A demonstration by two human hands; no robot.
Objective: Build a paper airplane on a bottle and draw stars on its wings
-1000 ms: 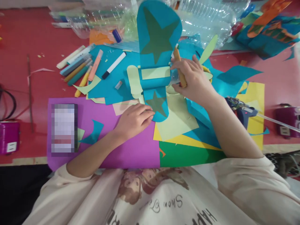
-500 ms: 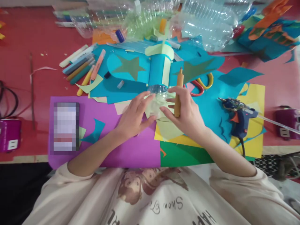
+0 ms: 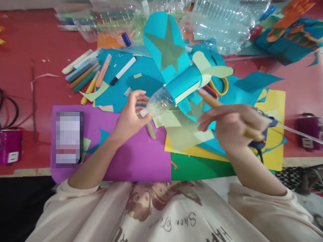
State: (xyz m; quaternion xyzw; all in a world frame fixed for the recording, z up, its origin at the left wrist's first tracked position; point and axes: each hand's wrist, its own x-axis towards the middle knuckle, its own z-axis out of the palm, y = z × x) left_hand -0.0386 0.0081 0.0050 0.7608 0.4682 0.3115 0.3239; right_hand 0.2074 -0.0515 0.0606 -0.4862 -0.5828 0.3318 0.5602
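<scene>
My left hand (image 3: 133,116) is closed around the white-capped neck of a clear plastic bottle (image 3: 161,102). A blue paper band wraps the bottle, which lies tilted, its wrapped end toward the upper right. Blue paper wings (image 3: 153,32) with olive stars stick out from it, one raised and one partly under the body. Pale green paper fins (image 3: 217,71) stand at the far end. My right hand (image 3: 234,126), slightly blurred, grips an orange-brown marker (image 3: 208,99) and is apart from the bottle. Its tip points up and left, close to the band.
Several markers (image 3: 83,70) and a black-and-white marker (image 3: 123,70) lie on the left. Scissors (image 3: 222,86) and a glue gun (image 3: 259,131) are on the right. A phone (image 3: 82,137) rests on purple paper (image 3: 141,158). Clear bottles (image 3: 224,27) line the back.
The bottle has turned, its wrapped end swinging right and one wing rising. My left hand has moved left onto the neck. My right hand has moved right, away from the bottle, with the marker.
</scene>
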